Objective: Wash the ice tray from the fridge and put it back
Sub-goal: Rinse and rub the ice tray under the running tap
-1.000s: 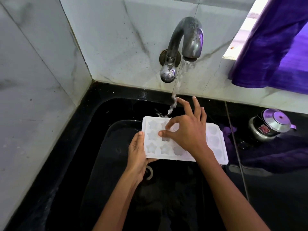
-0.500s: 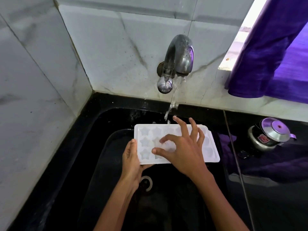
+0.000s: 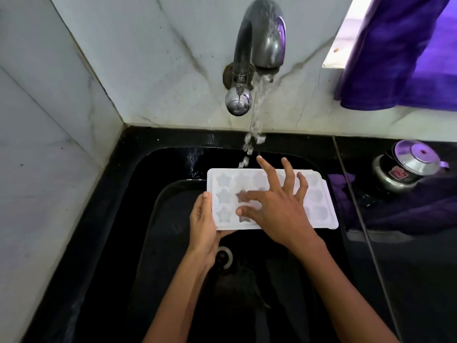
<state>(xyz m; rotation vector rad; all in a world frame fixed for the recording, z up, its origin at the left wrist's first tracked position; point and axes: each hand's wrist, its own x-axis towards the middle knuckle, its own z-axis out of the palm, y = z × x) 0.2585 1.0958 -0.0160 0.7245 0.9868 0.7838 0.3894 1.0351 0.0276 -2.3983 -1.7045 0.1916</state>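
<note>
red label on pressure cooker [image 3: 405,169], wording unreadable

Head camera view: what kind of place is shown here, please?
Most likely a home kitchen: a black sink under a wall tap with running water, a small pressure cooker on the black counter beside it, and hands washing a white ice tray.

Home kitchen, wash area; black stone sink [image 3: 128,219] sunk into a matching black surface [image 3: 420,280]; wall-mounted metal tap [image 3: 259,45] running water; grey-veined marble tiles [image 3: 148,58] on both walls of the corner; steel-lidded pressure cooker [image 3: 405,167] on the right; purple cloth [image 3: 408,50] hanging by a window ledge.
</note>
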